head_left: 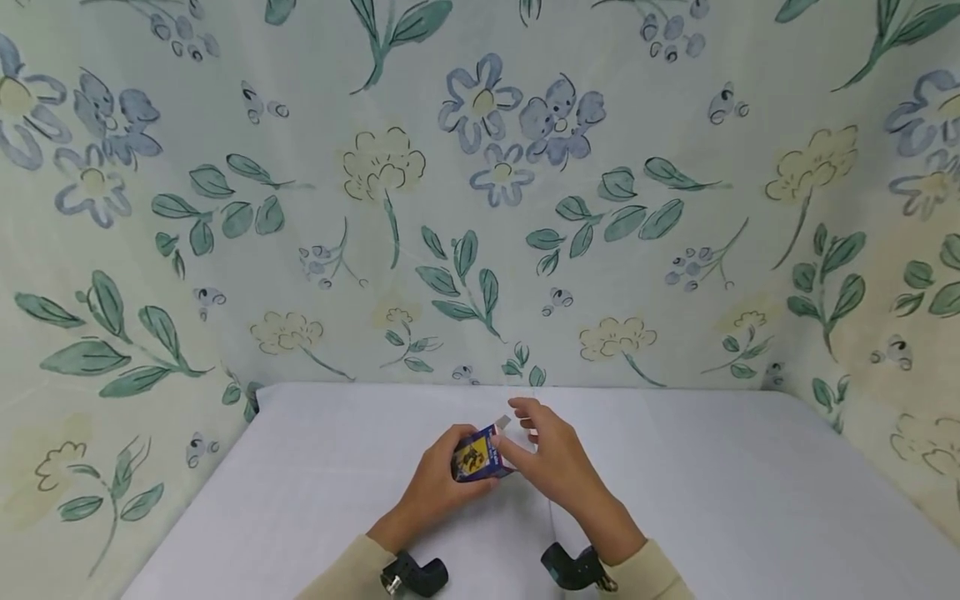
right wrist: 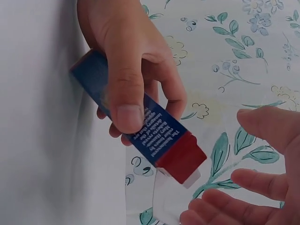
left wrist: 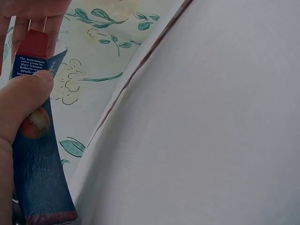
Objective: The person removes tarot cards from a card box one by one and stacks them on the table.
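A small blue card box [head_left: 472,457] with a yellow picture on its front is gripped by my left hand [head_left: 435,475], fingers and thumb round its sides. Small white print on a narrow side shows in the left wrist view, with the left thumb [left wrist: 28,96] pressed just below it. One end of the box stands open, with a red flap [right wrist: 183,159] and white flaps sticking out. My right hand [head_left: 561,457] hovers beside that end, its fingers loosely spread. In the right wrist view its fingers hold nothing and stay apart from the box; the box's inside is hidden.
A white cloth [head_left: 360,442] covers the table under both hands. Behind it hangs a curtain [head_left: 480,275] printed with flowers and leaves, which also closes in the sides. Black wrist devices [head_left: 417,577] sit at both sleeve ends.
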Tool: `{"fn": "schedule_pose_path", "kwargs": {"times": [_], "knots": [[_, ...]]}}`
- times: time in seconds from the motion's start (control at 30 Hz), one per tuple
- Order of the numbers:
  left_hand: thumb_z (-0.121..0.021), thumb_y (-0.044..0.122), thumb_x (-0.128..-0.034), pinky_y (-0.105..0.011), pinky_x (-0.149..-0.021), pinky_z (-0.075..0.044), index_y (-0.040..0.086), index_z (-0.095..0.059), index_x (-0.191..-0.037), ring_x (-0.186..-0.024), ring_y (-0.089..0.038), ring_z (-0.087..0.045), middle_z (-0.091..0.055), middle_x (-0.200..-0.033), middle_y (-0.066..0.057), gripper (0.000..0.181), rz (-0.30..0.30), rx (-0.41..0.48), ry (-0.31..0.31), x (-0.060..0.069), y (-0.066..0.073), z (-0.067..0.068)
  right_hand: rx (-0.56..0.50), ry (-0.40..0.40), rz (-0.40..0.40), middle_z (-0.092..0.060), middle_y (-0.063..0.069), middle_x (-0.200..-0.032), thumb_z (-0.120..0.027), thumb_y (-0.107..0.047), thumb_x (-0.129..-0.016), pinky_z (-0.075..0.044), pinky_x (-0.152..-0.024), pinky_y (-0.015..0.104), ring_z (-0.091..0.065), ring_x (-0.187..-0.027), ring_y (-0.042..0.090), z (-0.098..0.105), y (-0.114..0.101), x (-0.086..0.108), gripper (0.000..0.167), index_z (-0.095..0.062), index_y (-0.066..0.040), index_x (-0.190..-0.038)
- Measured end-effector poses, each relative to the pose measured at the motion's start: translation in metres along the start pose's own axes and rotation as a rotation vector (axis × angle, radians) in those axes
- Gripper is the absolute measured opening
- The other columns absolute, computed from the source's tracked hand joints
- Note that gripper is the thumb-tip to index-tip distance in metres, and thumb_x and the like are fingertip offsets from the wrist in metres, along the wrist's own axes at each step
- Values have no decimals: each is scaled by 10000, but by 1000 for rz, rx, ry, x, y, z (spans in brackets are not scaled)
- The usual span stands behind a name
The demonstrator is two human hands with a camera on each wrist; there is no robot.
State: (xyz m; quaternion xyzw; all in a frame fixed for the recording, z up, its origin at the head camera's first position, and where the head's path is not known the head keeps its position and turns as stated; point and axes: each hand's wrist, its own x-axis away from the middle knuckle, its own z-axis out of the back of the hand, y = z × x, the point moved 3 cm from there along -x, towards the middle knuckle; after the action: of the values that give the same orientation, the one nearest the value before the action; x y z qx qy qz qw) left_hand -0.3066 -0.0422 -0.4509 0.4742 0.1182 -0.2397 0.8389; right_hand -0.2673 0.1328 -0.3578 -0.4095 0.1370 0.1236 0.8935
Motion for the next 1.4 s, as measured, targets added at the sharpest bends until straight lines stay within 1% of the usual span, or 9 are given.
{"fn": "schedule_pose_path", "kwargs": {"times": [0.17, 0.37, 0.43, 0.6, 0.8, 0.9, 1.03, 1.2, 1.4], "knots": [[-766, 530, -756, -294, -879, -486, 209, -473, -1301, -1020, -92, -535, -562, -1196, 75, 697, -20, 18, -1, 1, 1, 1, 21, -6, -19, -618, 104, -1212, -746, -313, -846, -517, -876, 415, -600, -1108, 261, -3, 7, -1, 490, -562, -135, -1264], [-748, 540, -770, -306, -883, -481, 158, -468, -1329, -1023, -95, -532, -557, -1227, 58, 732, -56, -13, -4, 3, 4, 1, 9, -31, -66, -626, 101, -1193, -741, -315, -850, -522, -867, 410, -604, -1094, 257, -6, 15, -1, 454, -573, -143, -1235], [-739, 549, -776, -319, -897, -480, 133, -465, -1338, -1032, -97, -528, -554, -1236, 52, 751, -60, -23, -10, 3, 5, 1, 0, -45, -96, -625, 89, -1194, -741, -327, -848, -522, -870, 402, -603, -1097, 251, -7, 18, 0, 447, -577, -154, -1226], [-748, 564, -757, -326, -903, -478, 122, -478, -1334, -1030, -88, -524, -556, -1230, 64, 776, -53, -28, -17, 3, 6, 0, -14, -64, -127, -626, 73, -1186, -738, -341, -847, -524, -864, 393, -609, -1090, 250, -8, 24, 1, 417, -589, -144, -1183], [-742, 560, -765, -338, -925, -469, 128, -472, -1340, -1045, -91, -521, -550, -1247, 60, 768, -75, -46, -12, 2, 6, 1, 0, -60, -126, -641, 43, -1104, -733, -332, -851, -540, -826, 386, -631, -1052, 265, -10, 27, 2, 283, -609, -146, -1025], [-733, 582, -760, -343, -938, -464, 129, -472, -1344, -1054, -83, -516, -547, -1250, 67, 784, -60, -58, -18, 3, 6, 1, 8, -60, -123, -638, 32, -1052, -727, -304, -859, -543, -818, 377, -633, -1040, 253, -10, 28, 2, 217, -596, -151, -941], [-742, 586, -748, -336, -934, -461, 126, -481, -1337, -1048, -77, -511, -550, -1239, 71, 791, -51, -67, -27, 4, 6, 0, -20, -75, -130, -638, 28, -1011, -706, -250, -879, -544, -816, 369, -630, -1036, 243, -14, 31, 3, 161, -590, -138, -889], [-790, 517, -736, -324, -909, -460, 122, -501, -1309, -1027, -74, -509, -556, -1222, 66, 753, -93, -97, -24, 3, 6, 1, -49, -98, -150, -641, 54, -1024, -663, -192, -906, -553, -784, 358, -636, -1018, 263, -17, 31, 5, 111, -590, -111, -887], [-797, 526, -721, -312, -902, -459, 104, -512, -1306, -1024, -61, -510, -561, -1223, 60, 776, -124, -115, -33, 3, 4, 1, -12, -110, -143, -602, 90, -1179, -608, -147, -917, -533, -843, 382, -588, -1066, 250, -19, 30, 6, 72, -570, -104, -874]]}}
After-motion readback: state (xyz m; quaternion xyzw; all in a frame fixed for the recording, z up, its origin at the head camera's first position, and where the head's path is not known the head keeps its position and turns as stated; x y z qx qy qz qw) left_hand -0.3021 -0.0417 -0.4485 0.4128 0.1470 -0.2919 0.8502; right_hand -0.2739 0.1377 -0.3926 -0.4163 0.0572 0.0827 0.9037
